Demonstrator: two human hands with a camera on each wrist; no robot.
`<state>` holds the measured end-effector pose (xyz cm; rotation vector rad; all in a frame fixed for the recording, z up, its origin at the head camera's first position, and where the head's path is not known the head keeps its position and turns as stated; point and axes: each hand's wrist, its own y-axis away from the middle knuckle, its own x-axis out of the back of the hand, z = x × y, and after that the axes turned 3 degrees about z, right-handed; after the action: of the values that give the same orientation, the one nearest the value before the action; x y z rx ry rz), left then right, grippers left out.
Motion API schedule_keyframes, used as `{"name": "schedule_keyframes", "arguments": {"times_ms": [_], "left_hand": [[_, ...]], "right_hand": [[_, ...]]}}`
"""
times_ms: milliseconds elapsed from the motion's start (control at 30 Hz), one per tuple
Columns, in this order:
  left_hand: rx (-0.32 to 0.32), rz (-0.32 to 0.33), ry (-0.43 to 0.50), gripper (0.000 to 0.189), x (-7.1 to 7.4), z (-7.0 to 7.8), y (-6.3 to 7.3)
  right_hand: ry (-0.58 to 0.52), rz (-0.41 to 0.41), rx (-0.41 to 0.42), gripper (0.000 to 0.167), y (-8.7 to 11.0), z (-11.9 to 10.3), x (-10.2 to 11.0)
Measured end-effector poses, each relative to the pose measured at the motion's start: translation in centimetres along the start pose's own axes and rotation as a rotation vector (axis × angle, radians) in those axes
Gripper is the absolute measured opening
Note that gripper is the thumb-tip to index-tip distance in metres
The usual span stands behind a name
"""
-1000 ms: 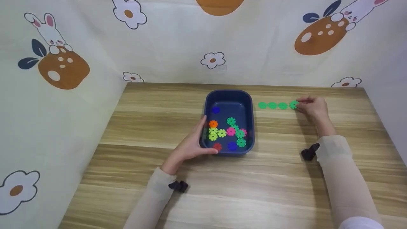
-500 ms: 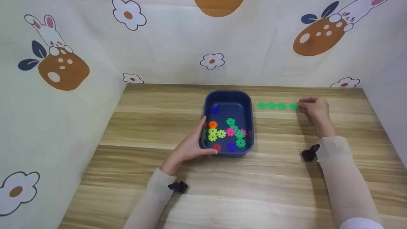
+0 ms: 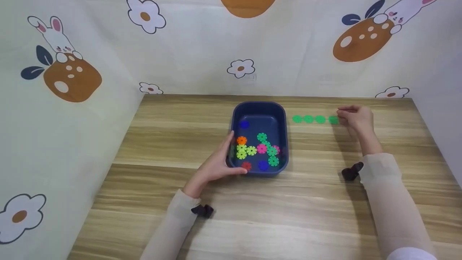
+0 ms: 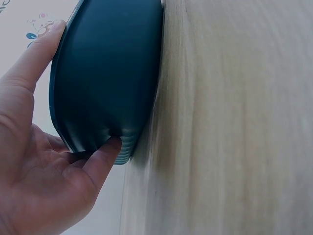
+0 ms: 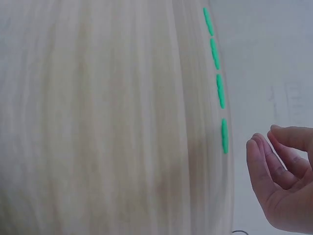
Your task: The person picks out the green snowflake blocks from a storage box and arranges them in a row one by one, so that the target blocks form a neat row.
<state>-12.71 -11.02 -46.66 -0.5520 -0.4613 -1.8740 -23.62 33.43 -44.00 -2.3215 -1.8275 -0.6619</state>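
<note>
My left hand (image 3: 216,164) grips the near left corner of a dark blue plastic bin (image 3: 269,124), thumb along the near side and fingers along the left side. Inside lie several notched plastic discs, among them yellow discs (image 3: 241,154), an orange disc (image 3: 241,140) and green discs (image 3: 273,161). On the table, right of the bin, green discs (image 3: 308,119) lie flat in a row. My right hand (image 3: 358,119) hovers at the row's right end, fingers loosely bent and holding nothing. In the right wrist view, a gap shows between its fingertips and the last green disc (image 5: 225,136).
The wood-grain table (image 3: 288,216) ends at a patterned cloth backdrop (image 3: 195,54) behind the bin and along the left side. A black wrist strap piece (image 3: 352,172) hangs at the right sleeve, another black piece (image 3: 203,211) at the left.
The right hand has let go of the last green disc at the row's right end and risen off it. The left hand and the bin have stayed put.
</note>
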Motion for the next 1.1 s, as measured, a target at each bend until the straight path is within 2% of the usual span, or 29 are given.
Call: {"name": "schedule_keyframes", "arguments": {"times_ms": [133,267,367,600,967,1100], "left_hand": [[0.005,0.003,-0.008,0.128,0.0,-0.1,0.0],[-0.006,0.007,-0.012,0.129,-0.1,-0.2,-0.1],[-0.012,0.007,-0.009,0.129,0.0,-0.2,-0.1],[-0.006,0.008,0.004,0.128,0.1,0.0,-0.1],[0.004,0.009,-0.002,0.128,0.0,0.0,-0.1],[-0.002,0.006,-0.002,0.128,0.0,-0.1,0.0]], "right_hand": [[0.052,0.028,0.047,0.029,0.2,-0.4,-0.3],[-0.032,0.003,0.064,0.014,0.4,-0.9,-0.8],[-0.097,-0.022,0.066,0.011,0.5,-1.1,-1.2],[-0.111,-0.019,0.091,0.028,0.9,-1.5,-2.1],[-0.066,-0.058,0.142,0.030,1.4,-1.6,-3.2],[-0.088,-0.078,0.139,0.028,1.7,-1.6,-3.6]]}}
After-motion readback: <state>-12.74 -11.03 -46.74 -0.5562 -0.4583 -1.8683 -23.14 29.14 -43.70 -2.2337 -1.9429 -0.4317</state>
